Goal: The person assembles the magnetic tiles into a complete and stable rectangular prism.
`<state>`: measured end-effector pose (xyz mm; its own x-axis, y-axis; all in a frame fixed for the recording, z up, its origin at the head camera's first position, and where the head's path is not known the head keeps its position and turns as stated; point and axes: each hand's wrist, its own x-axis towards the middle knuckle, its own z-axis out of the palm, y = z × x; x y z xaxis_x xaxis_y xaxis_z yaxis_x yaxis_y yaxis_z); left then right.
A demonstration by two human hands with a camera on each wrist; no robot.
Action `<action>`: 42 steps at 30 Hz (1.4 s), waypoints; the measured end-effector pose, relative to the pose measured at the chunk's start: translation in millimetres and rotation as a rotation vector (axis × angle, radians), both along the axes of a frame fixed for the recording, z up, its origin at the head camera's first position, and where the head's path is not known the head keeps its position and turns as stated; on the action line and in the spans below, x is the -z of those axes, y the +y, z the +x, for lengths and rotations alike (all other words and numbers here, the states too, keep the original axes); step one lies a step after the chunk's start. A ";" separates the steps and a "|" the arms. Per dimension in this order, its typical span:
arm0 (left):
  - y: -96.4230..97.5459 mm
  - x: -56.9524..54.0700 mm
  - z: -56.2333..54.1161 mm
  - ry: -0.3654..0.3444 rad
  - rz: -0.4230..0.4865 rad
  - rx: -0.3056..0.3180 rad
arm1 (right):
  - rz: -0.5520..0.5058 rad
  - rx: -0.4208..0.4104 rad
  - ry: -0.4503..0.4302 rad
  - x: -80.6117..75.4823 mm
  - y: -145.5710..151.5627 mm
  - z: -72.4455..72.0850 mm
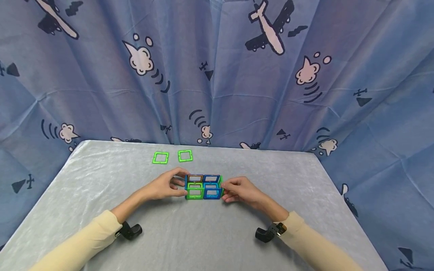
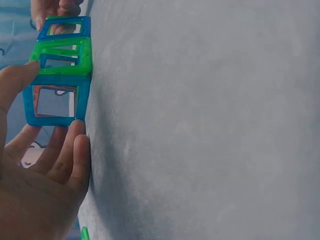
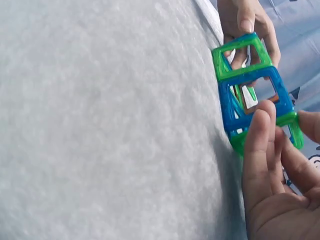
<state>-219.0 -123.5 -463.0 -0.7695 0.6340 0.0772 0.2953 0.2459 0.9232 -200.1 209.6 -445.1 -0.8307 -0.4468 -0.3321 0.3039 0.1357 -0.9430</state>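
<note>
A row of square magnetic tiles (image 1: 204,194), open-framed and joined into a small box, stands on the table between my hands. Green and blue tiles make up its front, with an orange tile (image 1: 195,175) and a blue one at the back. My left hand (image 1: 169,184) holds the left end, where a blue end tile (image 2: 55,121) sits between thumb and fingers. At the right end, my right hand (image 1: 242,190) pinches a green tile (image 3: 297,137) by its edge, thumb on one side. Its fingertips partly cover that tile in the right wrist view.
Two loose green square tiles lie flat behind the box, one green tile (image 1: 160,163) farther left and the other green tile (image 1: 185,160) nearer the middle. A pale grey cloth covers the table (image 1: 190,237). Behind it hangs a blue curtain (image 1: 230,113) printed with planes.
</note>
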 end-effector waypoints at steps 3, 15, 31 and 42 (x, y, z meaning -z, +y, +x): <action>0.3 0.1 0.0 -0.008 0.001 -0.003 | -0.008 -0.026 -0.003 -0.3 1.4 -1.5; 2.3 0.4 -2.9 -0.004 -0.006 -0.017 | -0.028 -0.072 0.013 0.8 1.8 -5.4; 2.6 -2.7 -3.0 -0.007 -0.016 -0.009 | 0.049 -0.147 0.177 5.8 5.3 -1.4; 2.5 -3.2 -4.3 -0.001 -0.009 0.001 | 0.059 -0.151 0.374 11.2 3.5 5.8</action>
<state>-223.3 -121.0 -459.8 -0.7689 0.6354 0.0706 0.2944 0.2539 0.9213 -194.3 213.0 -456.3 -0.8254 -0.5626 -0.0480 -0.0862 0.2095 -0.9740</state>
